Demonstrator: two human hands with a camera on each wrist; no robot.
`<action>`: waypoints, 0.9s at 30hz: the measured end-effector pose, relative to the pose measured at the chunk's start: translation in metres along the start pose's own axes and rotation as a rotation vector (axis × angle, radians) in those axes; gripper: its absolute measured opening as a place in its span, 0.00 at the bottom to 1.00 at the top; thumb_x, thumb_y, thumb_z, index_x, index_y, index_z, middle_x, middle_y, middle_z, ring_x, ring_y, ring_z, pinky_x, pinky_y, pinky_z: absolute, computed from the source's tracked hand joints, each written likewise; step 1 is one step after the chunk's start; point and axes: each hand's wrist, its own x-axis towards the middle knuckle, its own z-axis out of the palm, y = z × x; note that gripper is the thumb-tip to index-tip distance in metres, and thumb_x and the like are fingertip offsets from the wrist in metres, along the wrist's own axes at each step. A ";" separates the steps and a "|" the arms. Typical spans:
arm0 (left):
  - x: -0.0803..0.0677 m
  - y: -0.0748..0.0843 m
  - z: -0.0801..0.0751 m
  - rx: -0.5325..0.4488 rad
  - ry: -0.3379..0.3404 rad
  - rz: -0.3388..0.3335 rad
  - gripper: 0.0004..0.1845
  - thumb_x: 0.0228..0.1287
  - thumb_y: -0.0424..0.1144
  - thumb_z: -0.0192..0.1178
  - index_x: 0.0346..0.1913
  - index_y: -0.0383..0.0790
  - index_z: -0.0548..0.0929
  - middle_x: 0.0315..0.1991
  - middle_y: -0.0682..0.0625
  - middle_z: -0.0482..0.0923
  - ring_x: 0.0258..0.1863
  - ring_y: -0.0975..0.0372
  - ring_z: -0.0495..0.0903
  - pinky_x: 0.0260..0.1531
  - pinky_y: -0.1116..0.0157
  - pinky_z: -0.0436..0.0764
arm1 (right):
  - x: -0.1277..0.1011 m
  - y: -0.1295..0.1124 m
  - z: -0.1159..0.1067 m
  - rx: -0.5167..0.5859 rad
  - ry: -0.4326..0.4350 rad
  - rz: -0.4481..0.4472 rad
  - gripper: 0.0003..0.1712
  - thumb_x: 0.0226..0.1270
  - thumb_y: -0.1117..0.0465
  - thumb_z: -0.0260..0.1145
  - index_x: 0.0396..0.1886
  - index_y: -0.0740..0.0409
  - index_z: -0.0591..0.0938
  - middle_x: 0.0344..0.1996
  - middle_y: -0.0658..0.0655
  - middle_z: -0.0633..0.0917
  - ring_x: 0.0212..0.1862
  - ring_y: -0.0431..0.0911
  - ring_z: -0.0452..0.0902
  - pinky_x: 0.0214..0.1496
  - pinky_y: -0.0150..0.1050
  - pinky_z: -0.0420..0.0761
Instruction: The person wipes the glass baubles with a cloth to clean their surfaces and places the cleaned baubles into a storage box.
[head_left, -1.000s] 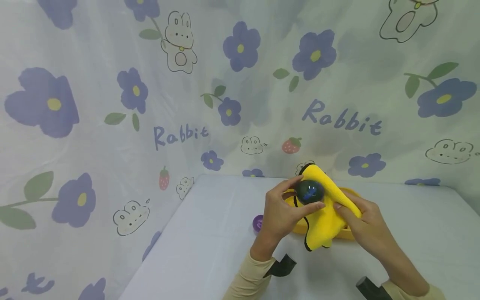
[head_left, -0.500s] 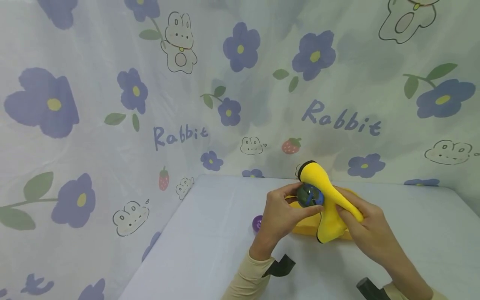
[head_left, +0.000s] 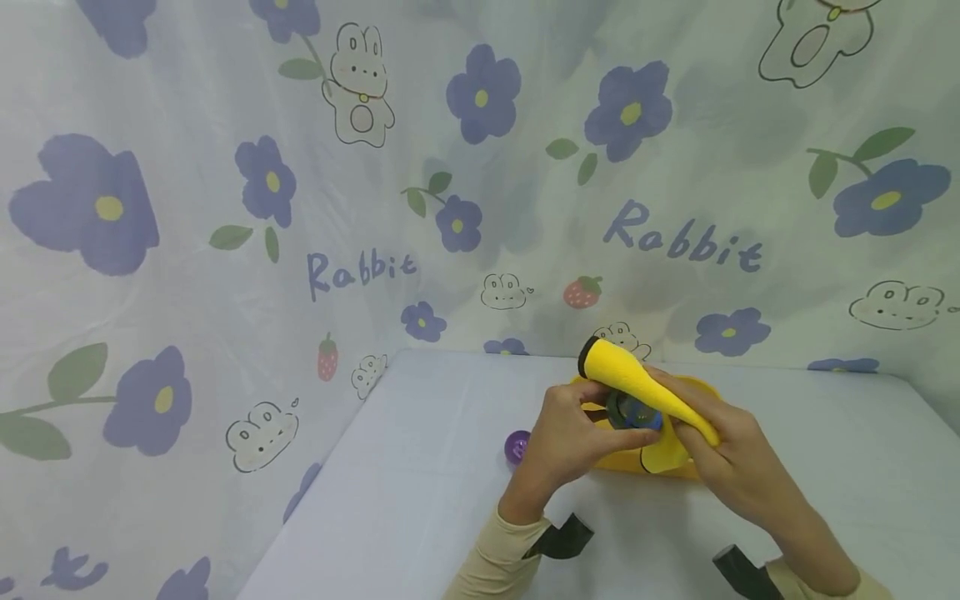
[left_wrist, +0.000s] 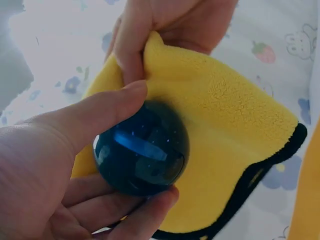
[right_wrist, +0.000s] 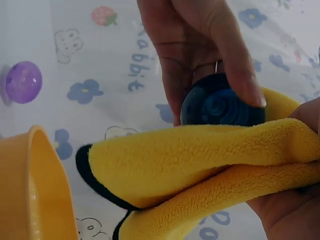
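Your left hand [head_left: 561, 437] grips a dark blue glossy ball [left_wrist: 141, 148], thumb curled over the top and fingers cupped beneath, holding it above the surface [head_left: 420, 492]. Your right hand [head_left: 731, 462] pinches a yellow microfibre cloth [head_left: 637, 387] with black edging, fingers closed round the bunched fabric and pressing it against the far side of the ball.

A second ago the cloth hung spread behind the ball with most of the sphere showing. Now you have drawn it into a tight roll that lies across the top of the ball, so from the head view only a sliver of blue shows under the fabric. Both hands have also dropped a little towards the surface. Judging from that, the wiping stroke has passed over the upper face of the ball, and the underside in your left palm looks untouched.

Just behind the hands sits a yellow bowl [head_left: 693, 387], its rim also visible at the lower left of the right wrist view. A small purple ball [head_left: 515, 447] rests on the surface to the left of your left hand, well clear of the cloth. A flower-and-rabbit printed sheet [head_left: 300, 208] hangs behind.
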 end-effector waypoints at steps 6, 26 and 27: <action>-0.002 0.006 0.001 0.050 -0.030 0.036 0.25 0.51 0.42 0.82 0.53 0.42 0.88 0.48 0.53 0.90 0.45 0.75 0.85 0.45 0.74 0.87 | -0.001 0.011 -0.002 0.080 -0.020 0.029 0.34 0.67 0.81 0.60 0.71 0.56 0.77 0.59 0.34 0.80 0.34 0.37 0.74 0.34 0.26 0.80; -0.002 0.007 0.002 0.038 0.182 0.242 0.32 0.49 0.37 0.82 0.61 0.42 0.84 0.55 0.47 0.88 0.54 0.65 0.88 0.44 0.72 0.88 | 0.001 0.010 0.005 0.444 -0.146 0.374 0.19 0.83 0.65 0.51 0.65 0.70 0.75 0.39 0.48 0.81 0.31 0.45 0.84 0.32 0.38 0.90; -0.002 0.007 0.002 0.039 0.191 0.239 0.32 0.50 0.38 0.82 0.60 0.42 0.84 0.55 0.47 0.88 0.54 0.65 0.87 0.44 0.72 0.88 | 0.001 0.008 0.006 0.428 -0.143 0.386 0.19 0.83 0.64 0.52 0.65 0.70 0.75 0.39 0.48 0.81 0.32 0.45 0.84 0.33 0.37 0.90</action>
